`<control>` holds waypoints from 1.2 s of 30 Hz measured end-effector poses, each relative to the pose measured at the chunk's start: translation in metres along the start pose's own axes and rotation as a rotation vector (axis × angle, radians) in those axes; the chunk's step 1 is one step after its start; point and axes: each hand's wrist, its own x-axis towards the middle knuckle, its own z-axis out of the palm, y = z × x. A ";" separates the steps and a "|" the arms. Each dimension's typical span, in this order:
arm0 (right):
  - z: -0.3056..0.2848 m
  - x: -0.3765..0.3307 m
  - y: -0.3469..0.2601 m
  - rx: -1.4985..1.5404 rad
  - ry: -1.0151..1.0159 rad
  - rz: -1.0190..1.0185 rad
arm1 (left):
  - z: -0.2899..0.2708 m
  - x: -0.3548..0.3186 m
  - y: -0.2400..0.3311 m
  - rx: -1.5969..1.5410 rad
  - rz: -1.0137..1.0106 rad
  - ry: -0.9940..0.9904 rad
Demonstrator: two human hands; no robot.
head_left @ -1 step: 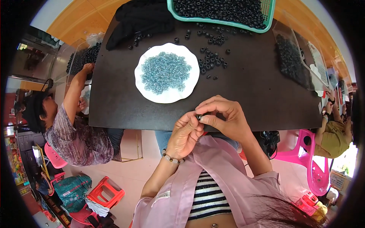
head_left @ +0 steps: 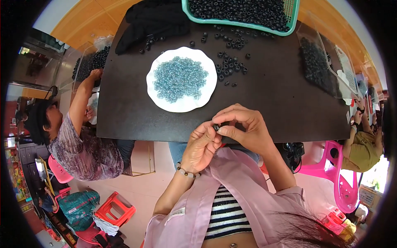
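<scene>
Over the near edge of the dark table, my left hand and my right hand meet at the fingertips. Between them they pinch one small black ring-shaped piece, partly covered by the fingers. Just beyond my hands stands a white plate with a wavy rim, heaped with small see-through bluish rings. To the right of the plate lie several loose black pieces with round holes, like thick beads.
A green basket of black pieces stands at the far edge. Black cloth lies far left. A clear bin of black pieces is at the right. One person works at the left, another at the far right.
The small black piece has turned slightly between my fingertips, and its bright spot has dimmed. My hands hold the same place.
</scene>
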 end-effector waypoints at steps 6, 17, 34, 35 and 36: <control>-0.004 0.002 0.001 -0.126 -0.015 -0.059 | 0.002 0.002 0.001 -0.021 -0.015 -0.021; -0.006 -0.004 -0.005 -0.230 0.033 -0.101 | 0.001 0.001 -0.002 0.030 -0.078 -0.087; -0.022 0.003 -0.004 -0.274 0.078 -0.129 | 0.008 0.004 0.004 0.088 -0.115 -0.052; -0.029 0.007 0.000 -0.276 0.095 -0.106 | 0.007 0.003 0.004 0.099 -0.092 -0.022; -0.037 0.015 0.008 -0.326 0.126 -0.134 | 0.008 0.002 0.005 0.110 -0.070 0.006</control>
